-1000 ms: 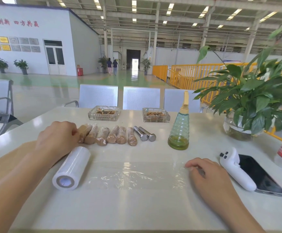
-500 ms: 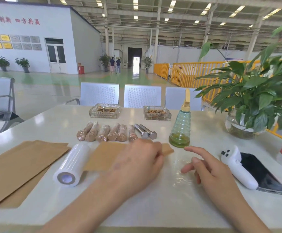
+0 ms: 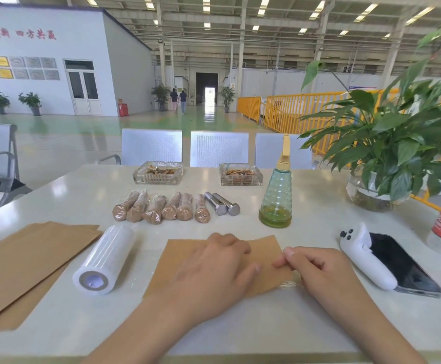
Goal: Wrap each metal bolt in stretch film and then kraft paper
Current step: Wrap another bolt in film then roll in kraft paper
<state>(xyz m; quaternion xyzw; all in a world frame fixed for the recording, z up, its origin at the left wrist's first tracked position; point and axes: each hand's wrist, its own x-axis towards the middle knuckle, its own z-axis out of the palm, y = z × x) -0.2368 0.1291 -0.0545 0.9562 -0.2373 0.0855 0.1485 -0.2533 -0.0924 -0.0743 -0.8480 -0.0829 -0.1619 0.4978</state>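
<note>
A kraft paper sheet (image 3: 187, 261) has just been laid near the counter's front edge; the left hand (image 3: 214, 274) presses it flat, fingers straight, the right hand (image 3: 319, 269) pinches its corner. Two bare bolts (image 3: 222, 203) wait mid-counter, next to be wrapped.

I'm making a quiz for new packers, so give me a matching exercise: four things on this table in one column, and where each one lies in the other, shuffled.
Things:
1. film roll
2. bare bolts
3. paper sheet
4. phone

Places:
A. right end of the wrapped row
B. under both hands
C. beside the white controller
D. between the paper stack and the single sheet

Pairs: 1-D, 2-A, 3-B, 4-C
</note>
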